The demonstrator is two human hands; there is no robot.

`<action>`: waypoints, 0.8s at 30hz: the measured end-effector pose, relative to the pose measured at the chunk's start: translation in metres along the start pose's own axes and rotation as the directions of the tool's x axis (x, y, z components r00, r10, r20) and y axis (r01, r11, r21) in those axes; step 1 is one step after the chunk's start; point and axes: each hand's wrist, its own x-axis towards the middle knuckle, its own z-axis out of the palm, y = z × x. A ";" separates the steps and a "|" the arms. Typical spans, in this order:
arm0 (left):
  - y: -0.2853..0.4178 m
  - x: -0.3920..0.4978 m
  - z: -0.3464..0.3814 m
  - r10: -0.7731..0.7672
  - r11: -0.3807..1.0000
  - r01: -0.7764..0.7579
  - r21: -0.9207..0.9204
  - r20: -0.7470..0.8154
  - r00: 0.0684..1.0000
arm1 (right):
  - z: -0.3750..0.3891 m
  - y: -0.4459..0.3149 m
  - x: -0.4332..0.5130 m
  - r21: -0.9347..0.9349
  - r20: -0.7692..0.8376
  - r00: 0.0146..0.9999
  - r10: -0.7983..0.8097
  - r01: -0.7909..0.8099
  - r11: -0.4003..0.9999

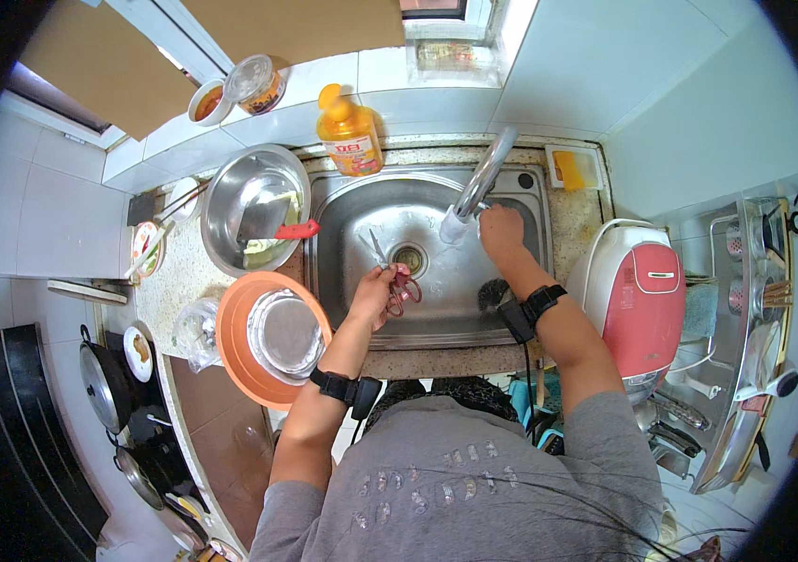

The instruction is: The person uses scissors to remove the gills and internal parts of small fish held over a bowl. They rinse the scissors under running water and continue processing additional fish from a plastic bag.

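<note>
A pair of scissors (406, 292) with red handles is gripped in my left hand (369, 298), over the stainless steel sink (342, 281). Its blades are parted and point away from me, left of the drain (409, 258). My right hand (502, 228) is curled around the small lever of the chrome faucet (486, 175); the fingers hide most of the lever. A white fitting (453, 226) caps the spout's end. Beneath my right forearm, a dark scrubber (493, 293) lies in the basin.
Left of the sink, a steel bowl (219, 211) holds a red-handled knife (298, 230) and vegetable pieces. An orange basin (230, 351) overhangs the counter's front edge. A yellow pump bottle (349, 137) stands behind the sink. To the right is a red-and-white rice cooker (645, 309).
</note>
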 end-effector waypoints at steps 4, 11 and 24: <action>-0.003 0.000 -0.002 0.006 1.000 -0.006 -0.011 0.020 1.000 | 0.003 -0.007 -0.001 -0.042 -0.002 1.000 0.022 -0.022 0.999; -0.006 0.001 0.001 0.011 1.000 -0.010 -0.017 0.058 0.998 | 0.010 -0.008 -0.007 -0.047 -0.117 0.993 0.032 -0.038 0.998; 0.006 -0.009 0.018 -0.050 0.996 0.058 -0.062 0.124 0.991 | 0.027 -0.007 -0.008 0.084 -0.215 0.976 0.037 -0.019 0.996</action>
